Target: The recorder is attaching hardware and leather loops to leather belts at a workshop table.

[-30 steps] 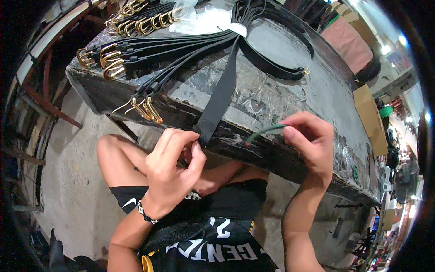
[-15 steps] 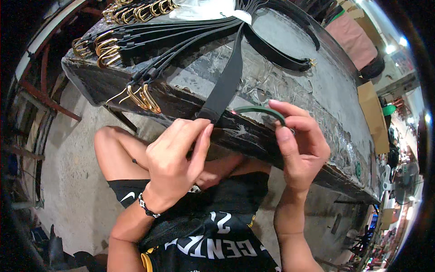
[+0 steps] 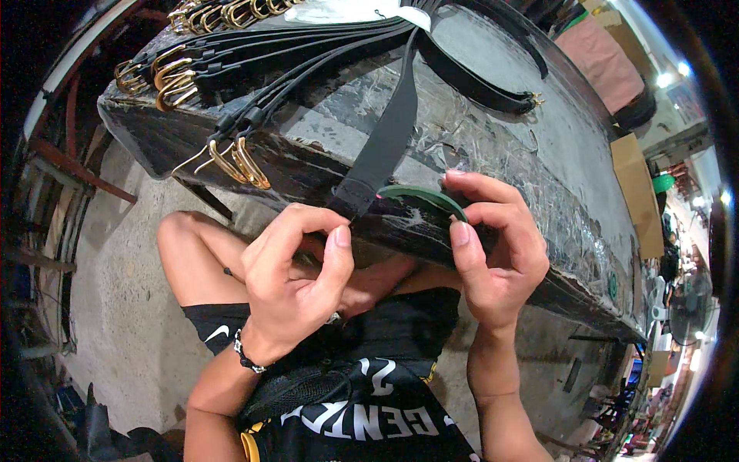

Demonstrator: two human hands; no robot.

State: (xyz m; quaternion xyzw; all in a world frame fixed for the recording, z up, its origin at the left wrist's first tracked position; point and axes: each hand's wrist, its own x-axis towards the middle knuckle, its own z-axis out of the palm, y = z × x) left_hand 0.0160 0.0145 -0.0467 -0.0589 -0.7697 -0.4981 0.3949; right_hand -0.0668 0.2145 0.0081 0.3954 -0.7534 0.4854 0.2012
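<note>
Your left hand (image 3: pixel 296 281) is curled in tight at the front edge of the worktop (image 3: pixel 539 146), thumb and fingertips pinching the loose end of the black strap (image 3: pixel 385 131). Your right hand (image 3: pixel 493 246) is closed around a thin green curved piece (image 3: pixel 422 195), index finger on top and thumb underneath, holding it right up against that strap end, so both hands meet at the same spot on the edge.

The strap runs long-ways from your hands up and slightly right across the worktop, away from you, its far end going under a white tag (image 3: pixel 416 15) near the top of the view. The green piece lies crosswise to it, arching left to right along the worktop edge.

Further out, a bunch of black belts (image 3: pixel 308 54) fan out to the left from that same white tag, each ending in a brass buckle (image 3: pixel 173 77) near the left corner. A flat brown cardboard sheet (image 3: pixel 635 192) leans beyond the worktop on the right, with a small green round thing (image 3: pixel 663 183) just above it.
</note>
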